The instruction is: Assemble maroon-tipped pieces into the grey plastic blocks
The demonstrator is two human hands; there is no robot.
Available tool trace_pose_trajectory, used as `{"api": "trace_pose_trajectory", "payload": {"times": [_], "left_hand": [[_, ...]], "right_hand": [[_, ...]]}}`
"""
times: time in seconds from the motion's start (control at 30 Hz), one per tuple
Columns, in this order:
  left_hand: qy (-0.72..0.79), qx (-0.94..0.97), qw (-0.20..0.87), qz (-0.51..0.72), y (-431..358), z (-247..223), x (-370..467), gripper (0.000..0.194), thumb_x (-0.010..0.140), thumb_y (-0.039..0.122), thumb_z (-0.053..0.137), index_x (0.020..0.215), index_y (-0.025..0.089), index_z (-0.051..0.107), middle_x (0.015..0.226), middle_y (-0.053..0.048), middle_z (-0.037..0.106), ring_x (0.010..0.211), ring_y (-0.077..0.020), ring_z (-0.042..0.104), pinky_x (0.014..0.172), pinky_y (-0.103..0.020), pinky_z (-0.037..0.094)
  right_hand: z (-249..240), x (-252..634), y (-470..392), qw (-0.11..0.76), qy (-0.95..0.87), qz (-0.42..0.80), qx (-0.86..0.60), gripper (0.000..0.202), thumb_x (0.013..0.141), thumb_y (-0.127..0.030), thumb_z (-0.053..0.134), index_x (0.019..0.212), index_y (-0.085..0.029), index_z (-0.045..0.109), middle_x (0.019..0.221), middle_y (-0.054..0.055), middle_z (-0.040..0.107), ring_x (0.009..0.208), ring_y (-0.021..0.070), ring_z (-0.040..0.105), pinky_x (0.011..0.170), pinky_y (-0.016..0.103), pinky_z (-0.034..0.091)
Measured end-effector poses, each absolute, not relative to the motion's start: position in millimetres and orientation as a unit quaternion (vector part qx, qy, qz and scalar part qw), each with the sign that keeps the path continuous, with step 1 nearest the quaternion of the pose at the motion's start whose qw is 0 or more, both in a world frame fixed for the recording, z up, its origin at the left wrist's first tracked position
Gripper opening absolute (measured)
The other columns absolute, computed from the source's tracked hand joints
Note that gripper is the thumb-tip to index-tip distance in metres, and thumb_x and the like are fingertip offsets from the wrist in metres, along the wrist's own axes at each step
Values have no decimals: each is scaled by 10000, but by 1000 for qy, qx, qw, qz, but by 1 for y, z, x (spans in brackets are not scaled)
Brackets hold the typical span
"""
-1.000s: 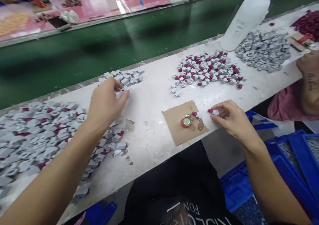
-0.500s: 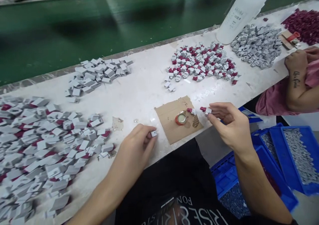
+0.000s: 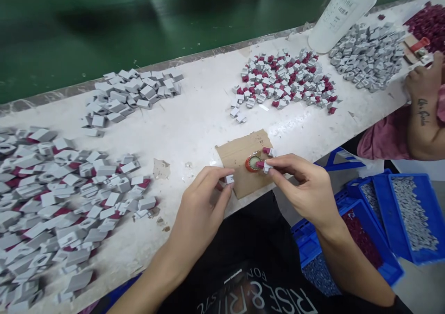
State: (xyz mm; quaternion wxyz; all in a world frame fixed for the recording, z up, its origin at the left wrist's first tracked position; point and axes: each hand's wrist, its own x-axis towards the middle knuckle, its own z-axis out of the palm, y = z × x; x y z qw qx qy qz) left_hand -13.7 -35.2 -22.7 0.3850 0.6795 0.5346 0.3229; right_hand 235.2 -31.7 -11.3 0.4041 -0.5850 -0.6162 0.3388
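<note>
Between thumb and fingers, my left hand [image 3: 208, 196] pinches a small light-grey plastic block [image 3: 229, 179] at the left edge of a cardboard piece [image 3: 239, 146]. My right hand [image 3: 304, 184] is closed on a small grey and maroon plastic piece [image 3: 265, 166]; its maroon end reaches over a bottle cap [image 3: 253, 163] on the cardboard. Whether that end touches the cap's contents I cannot tell. The cap looks red outside with a pale inside. Another grey and maroon piece [image 3: 268, 151] lies on the cardboard just beyond my right fingertips.
Grey and maroon pieces [image 3: 283, 80] form a pile beyond the cardboard. Grey blocks [image 3: 132, 91] and a large mixed heap [image 3: 69, 198] lie left. A white bottle [image 3: 342, 15] stands by grey parts [image 3: 370, 57]. Blue bins [image 3: 382, 212] sit below right, near another person's arm [image 3: 426, 105].
My right hand has moved left, bringing its piece over the bottle cap. My left hand has come right with the grey block, up to the cardboard. The view has shifted slightly.
</note>
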Motion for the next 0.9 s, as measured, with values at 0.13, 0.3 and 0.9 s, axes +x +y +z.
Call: {"api": "trace_pose_trajectory", "payload": {"times": [0.13, 0.3, 0.9], "left_hand": [[526, 657, 410, 352, -33, -24, -7, 226, 1115, 163, 678, 1282, 254, 800, 1194, -49, 767, 977, -171, 775, 850, -299, 672], [522, 616, 466, 363, -30, -25, -4, 228, 1110, 194, 712, 1298, 273, 815, 1204, -38, 821, 1039, -180, 800, 916, -314, 683], [453, 440, 635, 444, -11, -11, 19, 157, 999, 247, 909, 1126, 200, 829, 1111, -62, 895, 973, -171, 853, 912, -275, 724]], "right_hand": [[-10, 234, -32, 402, -619, 327, -590, 141, 1056, -187, 803, 1138, -261, 891, 1099, 35, 897, 1000, 228, 852, 876, 377, 720], [-13, 234, -32, 420, -602, 335, -591, 129, 1054, -207, 808, 1132, -267, 892, 1097, 46, 890, 999, 245, 850, 877, 404, 721], [-9, 235, -34, 541, -447, 452, -551, 139, 992, -232, 927, 1099, -321, 933, 1112, 9, 925, 1049, 225, 905, 956, 333, 747]]}}
